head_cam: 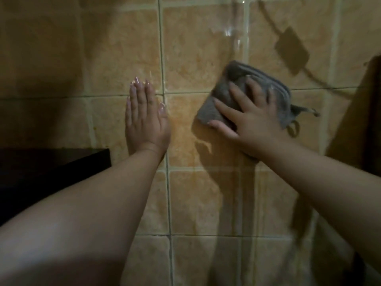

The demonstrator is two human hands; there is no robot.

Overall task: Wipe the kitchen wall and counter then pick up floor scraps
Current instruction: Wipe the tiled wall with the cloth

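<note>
A tan tiled kitchen wall (206,193) with pale grout lines fills the view. My right hand (249,118) presses a folded grey cloth (231,79) flat against the wall with spread, straight fingers; a small loop hangs from the cloth's right corner. My left hand (145,118) rests flat on the wall to the left of the cloth, fingers straight and together, holding nothing. A wet sheen shows on the tiles above the cloth.
A dark counter or shelf edge (61,164) juts out from the wall at the left, below my left hand. A dark vertical object (371,120) stands at the right edge. A shadow of a cord and block falls on the wall at upper right.
</note>
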